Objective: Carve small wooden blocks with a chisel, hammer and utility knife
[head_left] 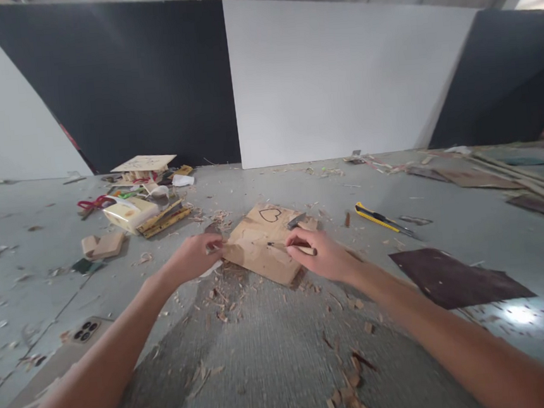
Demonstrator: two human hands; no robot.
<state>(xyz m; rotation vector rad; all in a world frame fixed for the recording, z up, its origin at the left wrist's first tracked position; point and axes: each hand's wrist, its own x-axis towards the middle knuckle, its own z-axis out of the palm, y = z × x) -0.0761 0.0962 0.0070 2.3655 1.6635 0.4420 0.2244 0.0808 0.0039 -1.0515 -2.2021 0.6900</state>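
Note:
A flat tan wooden board [255, 234] with a dark heart outline near its far edge lies on the grey surface in front of me. My right hand [311, 248] is closed around a small carving tool [308, 250] with a wooden handle, its thin dark tip pointing left over the board. At the board's left edge my left hand [202, 253] has its fingers pressed together; what they hold, if anything, is too small to name. Beside my right hand, a dark-headed tool [296, 221] rests at the board's right side.
A yellow utility knife [380, 218] and a dark brown sheet [457, 277] lie to the right. Leftward are wood blocks [107, 245], a cream box [130, 213], assorted tools and a phone [87, 330]. Shavings litter the surface. Black and white panels [337, 77] stand behind.

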